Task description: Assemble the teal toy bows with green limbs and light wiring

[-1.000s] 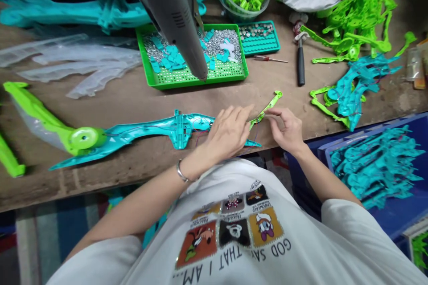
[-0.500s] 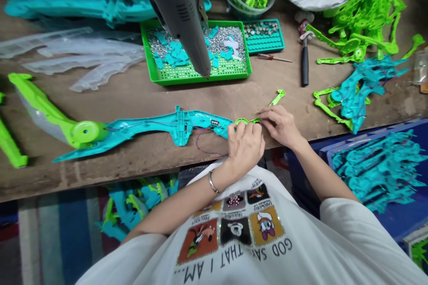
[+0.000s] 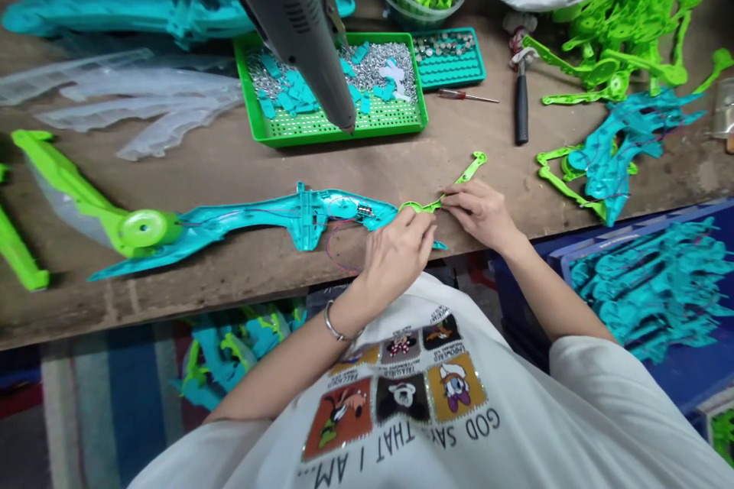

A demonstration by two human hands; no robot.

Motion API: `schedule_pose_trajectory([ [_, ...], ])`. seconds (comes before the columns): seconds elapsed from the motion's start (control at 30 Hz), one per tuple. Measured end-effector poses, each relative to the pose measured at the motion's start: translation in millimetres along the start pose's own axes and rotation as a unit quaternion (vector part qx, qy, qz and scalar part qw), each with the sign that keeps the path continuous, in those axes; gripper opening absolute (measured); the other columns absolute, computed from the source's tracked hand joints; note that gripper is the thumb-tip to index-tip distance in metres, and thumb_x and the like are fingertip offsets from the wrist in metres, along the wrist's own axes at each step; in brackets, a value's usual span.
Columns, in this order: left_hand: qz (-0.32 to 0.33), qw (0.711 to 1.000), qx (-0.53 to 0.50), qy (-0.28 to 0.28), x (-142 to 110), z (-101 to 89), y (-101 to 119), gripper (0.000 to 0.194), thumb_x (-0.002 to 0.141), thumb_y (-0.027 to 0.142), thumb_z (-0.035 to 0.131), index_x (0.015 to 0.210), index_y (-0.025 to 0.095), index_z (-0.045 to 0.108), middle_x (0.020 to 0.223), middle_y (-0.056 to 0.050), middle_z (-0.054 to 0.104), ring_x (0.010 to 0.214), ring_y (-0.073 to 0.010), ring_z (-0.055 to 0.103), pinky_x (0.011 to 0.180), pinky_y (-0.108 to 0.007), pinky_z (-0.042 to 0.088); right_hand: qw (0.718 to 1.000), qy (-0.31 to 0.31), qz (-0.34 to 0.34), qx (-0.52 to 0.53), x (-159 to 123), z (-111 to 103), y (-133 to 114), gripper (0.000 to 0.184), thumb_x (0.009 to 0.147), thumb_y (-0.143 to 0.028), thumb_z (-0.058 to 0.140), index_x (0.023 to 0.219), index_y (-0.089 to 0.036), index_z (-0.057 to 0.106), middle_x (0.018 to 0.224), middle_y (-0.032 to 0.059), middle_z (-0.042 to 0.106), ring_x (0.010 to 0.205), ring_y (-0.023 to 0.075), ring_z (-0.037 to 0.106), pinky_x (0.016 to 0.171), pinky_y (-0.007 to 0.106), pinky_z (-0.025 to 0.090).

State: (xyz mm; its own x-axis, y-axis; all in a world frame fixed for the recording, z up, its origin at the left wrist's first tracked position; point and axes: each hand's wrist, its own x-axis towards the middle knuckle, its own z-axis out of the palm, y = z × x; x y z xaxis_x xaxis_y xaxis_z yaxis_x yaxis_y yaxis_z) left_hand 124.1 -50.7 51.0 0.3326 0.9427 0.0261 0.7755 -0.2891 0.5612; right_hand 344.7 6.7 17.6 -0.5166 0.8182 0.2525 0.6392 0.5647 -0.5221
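A teal toy bow half [image 3: 261,212] lies open side up along the workbench, with thin dark red and blue wires along it and a small metal part [image 3: 363,211] near its middle. Its left end carries a bright green limb [image 3: 143,228] with a round hub. My left hand [image 3: 400,248] curls closed over the bow's right end, where a slim green limb [image 3: 471,166] joins; the fingertips are partly hidden. On that slim limb, just right of the joint, my right hand [image 3: 480,214] pinches with thumb and fingers. Whether a wire is in that pinch is too small to see.
A grey power screwdriver [image 3: 303,30] hangs over a green tray [image 3: 338,139] of screws and teal pieces. Beyond lie a small screwdriver [image 3: 467,96], a hammer [image 3: 521,107], a tub of green caps [image 3: 424,11] and piled green limbs [image 3: 619,38]. A blue crate [image 3: 559,256] stands right.
My left hand has slid a little left and toward me, uncovering more of the green joint and a teal tip. My right hand stays at the slim limb.
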Motion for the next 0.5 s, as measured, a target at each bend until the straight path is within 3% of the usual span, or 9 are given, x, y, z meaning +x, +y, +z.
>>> schedule_pose_trajectory([
  [0.17,0.038,0.996,0.076,0.019,-6,4.4,-13,0.031,0.108,0.029,0.043,0.112,0.021,0.072,0.096,-0.009,0.069,0.077,-0.0167,0.066,0.059,-0.028,0.045,0.998,-0.021,-0.039,-0.052,-6,1,3,0.023,0.102,-0.023,0.055,0.109,-0.027,0.077,0.121,0.0078,0.079,0.105,0.0218,0.074,0.093,0.042,0.061],
  [0.5,0.042,0.993,0.106,0.012,6,-4.3,-27,0.03,0.105,0.027,0.046,0.099,0.021,0.074,0.097,-0.009,0.067,0.085,-0.0188,0.064,0.067,-0.029,0.045,0.987,-0.054,-0.079,-0.129,-12,2,12,0.028,0.102,-0.024,0.056,0.119,-0.033,0.076,0.132,0.0045,0.076,0.11,0.0225,0.072,0.091,0.042,0.058],
])
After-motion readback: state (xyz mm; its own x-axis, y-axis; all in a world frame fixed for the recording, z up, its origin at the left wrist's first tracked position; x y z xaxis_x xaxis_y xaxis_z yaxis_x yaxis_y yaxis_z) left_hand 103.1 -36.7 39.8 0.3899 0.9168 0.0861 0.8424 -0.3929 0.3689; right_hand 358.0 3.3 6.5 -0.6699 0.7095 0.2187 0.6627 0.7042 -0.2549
